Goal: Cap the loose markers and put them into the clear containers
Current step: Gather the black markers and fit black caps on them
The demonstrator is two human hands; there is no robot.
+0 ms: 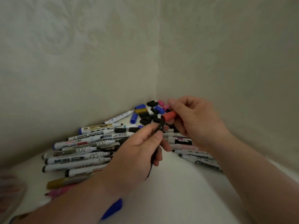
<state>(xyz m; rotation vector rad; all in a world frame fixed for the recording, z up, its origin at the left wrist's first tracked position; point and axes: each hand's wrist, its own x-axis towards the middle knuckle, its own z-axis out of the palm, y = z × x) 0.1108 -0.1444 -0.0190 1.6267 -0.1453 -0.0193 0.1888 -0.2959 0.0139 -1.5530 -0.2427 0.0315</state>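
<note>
L hand [137, 152] pinches a slim dark plastic marker [161, 126] betw thumb & curled fingers. Barrel runs from under the palm up & away, tip end topmost. R hand [194, 120] grips a short red cylindrical plastic cap [169, 115] in thumb & fingertips, open mouth facing down-left at that tip. Cap sits just up-right of the tip, nearly touching, axes not quite in line, so cap prob needs tilting onto barrel axis. Both held over the pile of loose white-barrelled markers [77, 159] in the wall corner; blurred clear container [9, 191], prob, well apart at lower left
</note>
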